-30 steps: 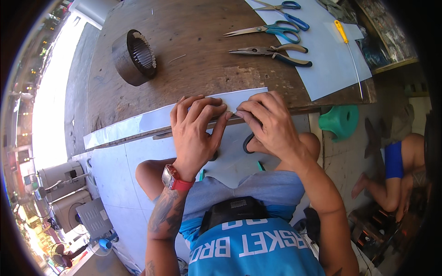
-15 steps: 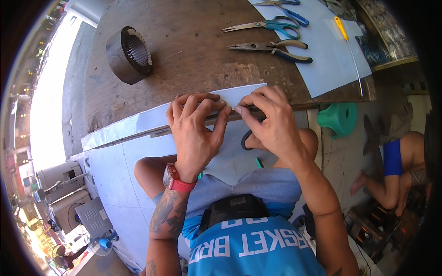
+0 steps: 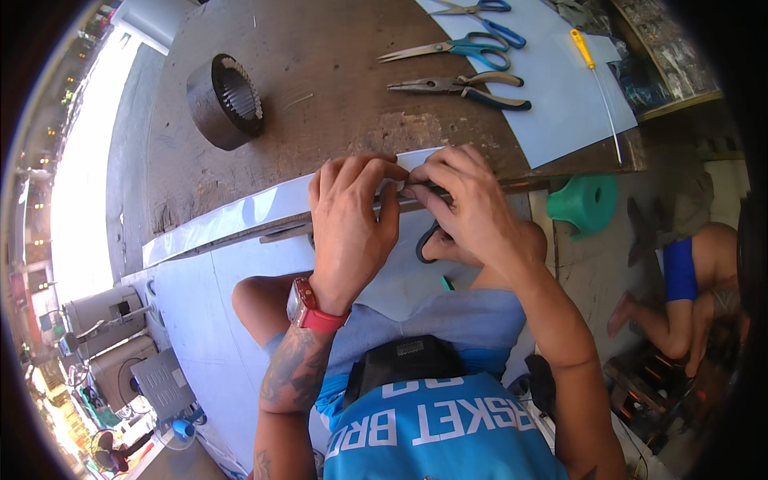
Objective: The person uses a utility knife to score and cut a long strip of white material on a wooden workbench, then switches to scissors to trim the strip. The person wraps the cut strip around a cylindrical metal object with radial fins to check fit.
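A long, narrow strip of glossy white sheet (image 3: pixel 232 212) lies along the front edge of the wooden table. My left hand (image 3: pixel 350 220), with a red watch on its wrist, bends over the strip, its fingers closed on the sheet's edge. Right beside it, my right hand (image 3: pixel 468 200) pinches the same strip between thumb and fingers. The fingertips of both hands nearly meet, and they hide the part of the sheet between them. A dark ring-shaped motor stator core (image 3: pixel 210 112) with a slotted inner wall stands on the table, beyond my left hand.
Long-nose pliers (image 3: pixel 432 85), blue-handled scissors (image 3: pixel 448 48) and another pair of scissors (image 3: pixel 480 8) lie on the far right. A yellow-handled screwdriver (image 3: pixel 596 76) rests on a white sheet (image 3: pixel 552 120). Below the table are a green stool (image 3: pixel 584 204) and another person's leg (image 3: pixel 660 324).
My left hand has shifted slightly right along the strip, closer to my right hand. The right hand has barely moved, and its fingers are drawn closer to the left ones.
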`<move>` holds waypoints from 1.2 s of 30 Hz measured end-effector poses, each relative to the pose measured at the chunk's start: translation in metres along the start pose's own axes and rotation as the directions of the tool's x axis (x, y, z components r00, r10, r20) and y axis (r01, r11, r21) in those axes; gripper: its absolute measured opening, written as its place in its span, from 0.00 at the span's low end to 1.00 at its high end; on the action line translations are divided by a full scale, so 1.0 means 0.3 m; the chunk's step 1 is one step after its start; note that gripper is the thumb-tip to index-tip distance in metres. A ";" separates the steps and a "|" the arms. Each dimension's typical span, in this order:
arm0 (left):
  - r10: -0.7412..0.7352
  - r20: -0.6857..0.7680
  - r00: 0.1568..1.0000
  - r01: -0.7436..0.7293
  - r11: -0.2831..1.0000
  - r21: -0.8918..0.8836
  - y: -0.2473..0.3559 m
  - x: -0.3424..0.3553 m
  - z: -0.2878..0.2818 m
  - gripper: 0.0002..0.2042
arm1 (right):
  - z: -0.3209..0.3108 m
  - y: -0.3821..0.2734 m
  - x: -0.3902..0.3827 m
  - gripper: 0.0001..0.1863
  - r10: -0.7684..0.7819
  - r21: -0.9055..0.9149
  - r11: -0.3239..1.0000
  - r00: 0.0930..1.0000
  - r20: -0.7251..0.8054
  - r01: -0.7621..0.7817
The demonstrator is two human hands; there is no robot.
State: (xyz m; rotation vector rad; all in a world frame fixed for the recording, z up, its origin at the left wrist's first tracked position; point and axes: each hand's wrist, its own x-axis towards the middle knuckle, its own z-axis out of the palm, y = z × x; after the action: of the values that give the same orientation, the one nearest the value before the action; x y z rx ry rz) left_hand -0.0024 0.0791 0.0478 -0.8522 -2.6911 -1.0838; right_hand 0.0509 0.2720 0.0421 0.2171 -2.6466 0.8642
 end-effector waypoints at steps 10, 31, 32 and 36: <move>0.068 -0.042 0.997 -0.066 0.997 0.051 -0.018 -0.027 0.044 0.07 | 0.017 0.039 -0.060 0.07 -0.096 -0.122 0.989 0.988 -0.122 0.081; 0.052 -0.033 0.998 -0.050 0.997 0.061 0.019 -0.023 0.066 0.08 | -0.037 0.067 -0.070 0.08 -0.078 -0.136 0.989 0.992 -0.101 0.064; 0.043 -0.029 0.999 -0.041 0.997 0.070 0.020 -0.027 0.072 0.08 | -0.034 0.070 -0.078 0.08 -0.078 -0.135 0.989 0.991 -0.109 0.063; 0.026 -0.058 0.998 -0.020 0.995 0.095 0.021 -0.023 0.092 0.09 | -0.026 0.077 -0.085 0.08 -0.101 -0.196 0.978 0.988 -0.116 0.077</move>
State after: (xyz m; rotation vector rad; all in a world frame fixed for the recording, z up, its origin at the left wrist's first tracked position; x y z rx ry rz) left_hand 0.0095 0.0983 0.0291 -0.8204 -2.6534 -0.9537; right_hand 0.0708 0.2962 0.0259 0.2232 -2.5594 0.5716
